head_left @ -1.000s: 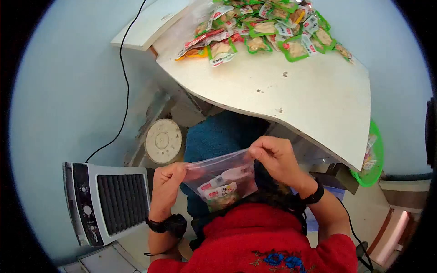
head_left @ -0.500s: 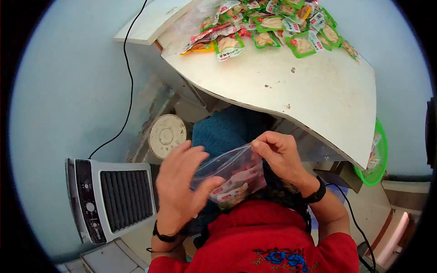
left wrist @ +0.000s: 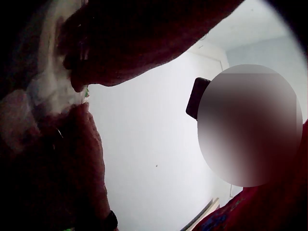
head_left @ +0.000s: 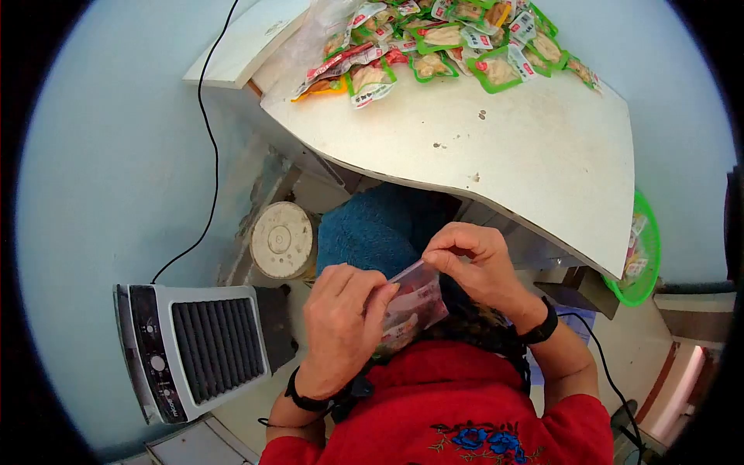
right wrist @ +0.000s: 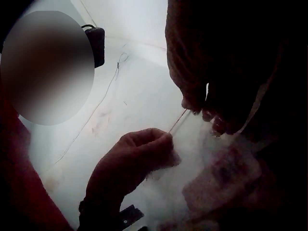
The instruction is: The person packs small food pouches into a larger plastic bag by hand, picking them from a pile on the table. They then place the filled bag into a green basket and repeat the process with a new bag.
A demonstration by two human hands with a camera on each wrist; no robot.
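Observation:
A clear zip bag (head_left: pixel 418 307) with small printed food packets inside hangs between my hands, just above the lap. My left hand (head_left: pixel 341 322) pinches the bag's top edge between thumb and fingers, covering its left part. At the upper right corner of the bag, my right hand (head_left: pixel 477 267) pinches the same edge, fingers curled. The right wrist view shows the short taut strip of the rim between my left hand (right wrist: pixel 137 156) and the darker right hand (right wrist: pixel 211 67). Both hands look dark in the left wrist view, close to the bag (left wrist: pixel 53 91).
A white table (head_left: pixel 535 170) with a curved edge stands ahead, bearing a heap of sealed food packets (head_left: pixel 434 66). A green basket (head_left: pixel 647 279) with packets is at right. At left are an air cooler (head_left: pixel 217 349), a round stool (head_left: pixel 283 240) and a cable (head_left: pixel 215 167).
My left hand let go of the bag's left corner, spread its fingers, then moved right and pinched the top edge closer to my right hand. The right hand keeps its pinch.

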